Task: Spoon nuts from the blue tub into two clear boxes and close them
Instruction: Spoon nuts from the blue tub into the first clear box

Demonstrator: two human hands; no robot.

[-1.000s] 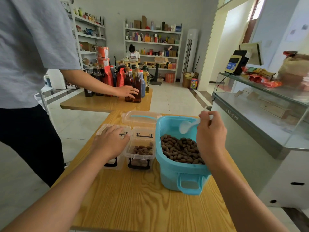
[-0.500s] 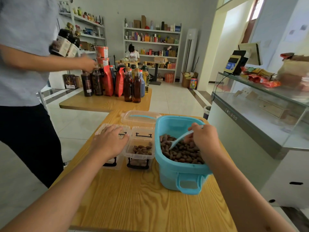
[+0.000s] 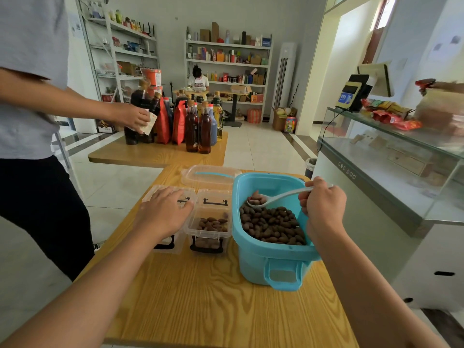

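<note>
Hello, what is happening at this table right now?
A person is spooning nuts. The right hand holds a white spoon, loaded with nuts, above the blue tub. The left hand rests flat on the left clear box, while the open right clear box already holds some nuts.

A wooden table (image 3: 213,297) carries a blue tub (image 3: 273,262) on its right side. Just left of the tub stand two clear boxes side by side, the near box (image 3: 208,237) and the far-left box (image 3: 173,244). Behind the tub's left corner lies a clear lid (image 3: 208,175).
</note>
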